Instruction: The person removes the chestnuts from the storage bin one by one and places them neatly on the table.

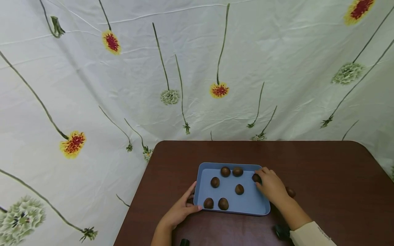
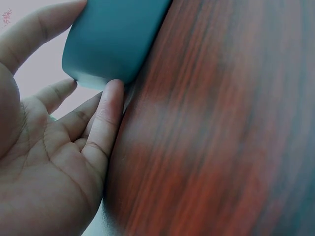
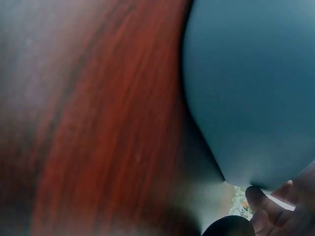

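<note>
- Resting on the dark brown worktop (image 1: 338, 177), toward six o'clock in the head view, a blue rectangular tray (image 1: 250, 201) is carrying six brown, roundish balls (image 1: 223, 204) clear of the fingers.
- Within the tray, two balls are sitting side by side between eleven and one o'clock, one at ten, one just off the middle toward three, and two near each other at seven and eight.
- The right hand (image 1: 272, 186) is reaching over the tray's two o'clock side; its grip is closing narrowly around a seventh ball (image 1: 256, 178), thumb on one side and fingers on the other. Whether that ball is touching the tray, I cannot tell.
- The left hand (image 1: 179, 210) is holding the tray at its eight o'clock corner; its grip is spreading fairly wide, thumb at the near rim and fingers touching the outer side.
- A loose ball (image 1: 290, 192) is lying outside the tray at three o'clock, partly hiding behind the right wrist.
- A white floral cloth (image 1: 138, 78) is hanging beyond the worktop at twelve o'clock.
</note>
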`<action>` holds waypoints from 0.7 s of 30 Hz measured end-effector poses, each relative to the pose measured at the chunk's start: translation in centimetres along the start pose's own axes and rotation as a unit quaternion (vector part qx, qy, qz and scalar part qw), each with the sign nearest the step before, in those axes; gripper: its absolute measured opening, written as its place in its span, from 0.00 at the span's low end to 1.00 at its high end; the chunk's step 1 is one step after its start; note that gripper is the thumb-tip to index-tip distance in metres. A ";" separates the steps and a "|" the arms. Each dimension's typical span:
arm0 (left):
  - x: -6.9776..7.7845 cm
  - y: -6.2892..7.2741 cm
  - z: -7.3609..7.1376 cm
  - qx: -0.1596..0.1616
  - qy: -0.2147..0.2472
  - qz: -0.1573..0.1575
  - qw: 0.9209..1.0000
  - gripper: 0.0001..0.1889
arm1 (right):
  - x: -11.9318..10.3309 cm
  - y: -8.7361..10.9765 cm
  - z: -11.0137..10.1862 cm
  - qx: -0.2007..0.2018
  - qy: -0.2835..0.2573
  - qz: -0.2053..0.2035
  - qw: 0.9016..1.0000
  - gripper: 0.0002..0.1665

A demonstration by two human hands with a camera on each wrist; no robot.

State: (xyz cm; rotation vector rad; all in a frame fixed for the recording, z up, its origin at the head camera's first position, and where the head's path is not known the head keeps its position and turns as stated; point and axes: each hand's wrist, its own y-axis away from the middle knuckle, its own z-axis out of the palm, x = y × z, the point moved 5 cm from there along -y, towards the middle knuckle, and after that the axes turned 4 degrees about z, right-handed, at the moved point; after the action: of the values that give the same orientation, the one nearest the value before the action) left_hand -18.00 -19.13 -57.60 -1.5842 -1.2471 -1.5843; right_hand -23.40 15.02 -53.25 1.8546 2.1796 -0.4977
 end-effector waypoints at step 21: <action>0.0 0.0 0.0 0.003 -0.005 -0.003 1.000 0.49 | -0.4 0.1 -0.1 0.015 0.003 -0.026 1.000 0.21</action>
State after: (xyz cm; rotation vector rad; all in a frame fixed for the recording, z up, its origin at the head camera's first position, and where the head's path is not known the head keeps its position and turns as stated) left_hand -18.02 -19.12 -57.57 -1.5880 -1.2616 -1.5757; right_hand -23.20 14.70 -53.04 1.8217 2.2421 -0.5384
